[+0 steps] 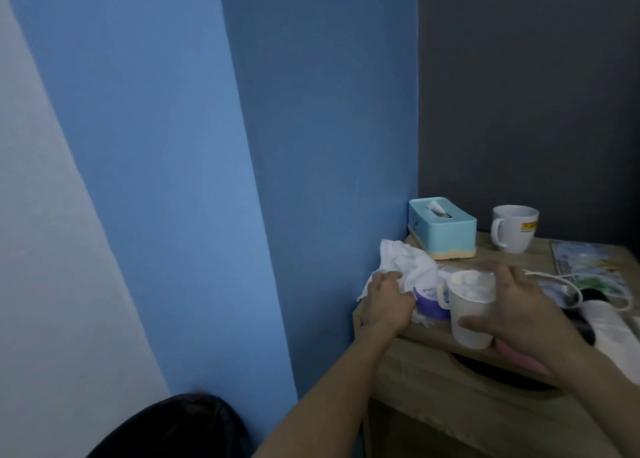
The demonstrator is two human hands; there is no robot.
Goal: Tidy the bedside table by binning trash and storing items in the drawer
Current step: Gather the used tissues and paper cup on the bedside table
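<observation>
White tissue (401,262) is gripped by the left hand (388,301) and the right hand (519,308) holds the cup (467,319), so a fast pull could knock the purple tub (431,307) off the worktop (485,254).

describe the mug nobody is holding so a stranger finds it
On the bedside table, look to the back by the grey wall. The white mug stands right of the turquoise tissue box; unlike the plastic cup in front, it bears a red-and-yellow print.
</observation>
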